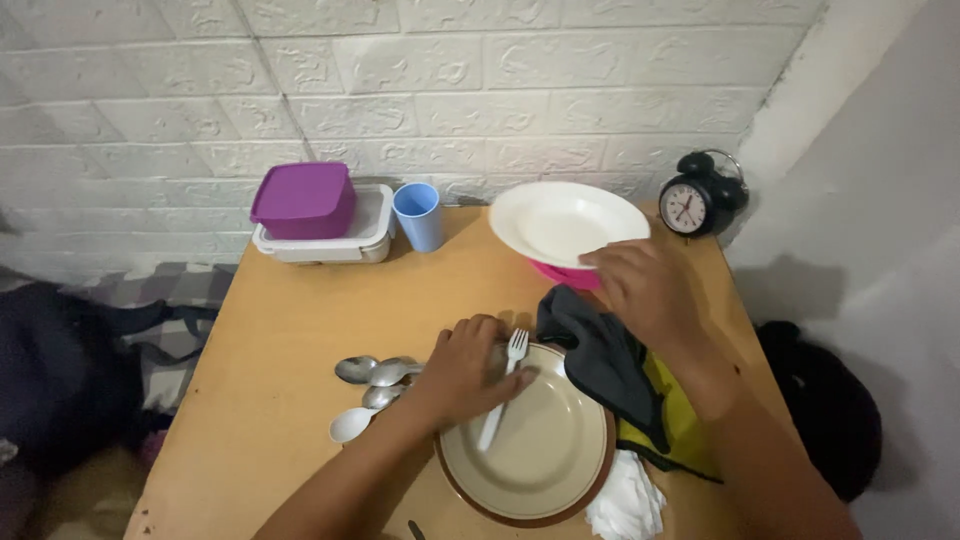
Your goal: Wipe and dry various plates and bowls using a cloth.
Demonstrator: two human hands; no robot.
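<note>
My left hand (468, 368) rests at the upper left edge of a beige plate with a brown rim (560, 478) and grips a white plastic fork (503, 390), whose tines point away from me. My right hand (640, 285) holds the near rim of a white bowl-shaped plate (560, 222), which sits on something pink (565, 273). A dark grey and yellow cloth (610, 365) lies under my right wrist, between the two plates.
Several spoons (368, 385) lie left of my left hand. At the back stand a purple box (302, 198) on a white lidded container (370, 235), a blue cup (418, 215) and a black alarm clock (700, 195). White tissue (625, 500) lies by the wooden table's (280, 330) front.
</note>
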